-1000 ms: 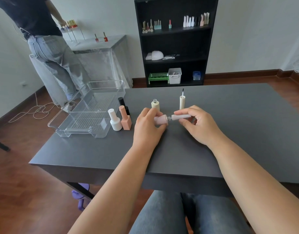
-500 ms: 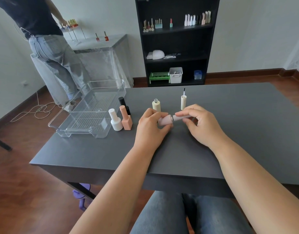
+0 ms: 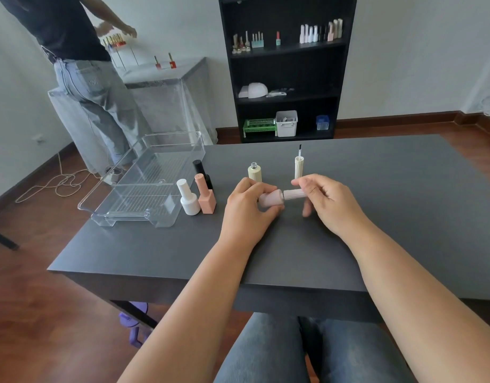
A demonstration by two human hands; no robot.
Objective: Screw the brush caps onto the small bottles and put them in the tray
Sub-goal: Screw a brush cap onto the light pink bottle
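Observation:
My left hand [image 3: 248,210] grips a pale pink bottle [image 3: 271,198] lying sideways just above the table. My right hand [image 3: 325,201] pinches its ribbed pink brush cap [image 3: 293,194], which meets the bottle's neck. Behind my hands stand an open cream bottle [image 3: 255,172] and a cream brush cap [image 3: 299,167] upside down, brush pointing up. To the left stand capped white [image 3: 189,199], peach [image 3: 206,199] and black [image 3: 201,171] bottles. The clear plastic tray [image 3: 133,214] sits at the table's left with nothing in it.
The dark grey table [image 3: 404,203] ends close to my lap. A person in jeans [image 3: 94,92] stands at a covered side table at the back left. A black shelf [image 3: 288,67] with more bottles stands against the far wall.
The pink cap has slid fully onto the bottle's neck, closing the gap where the brush stem showed. My right fingers have shifted their grip on the cap. The person behind has reached right.

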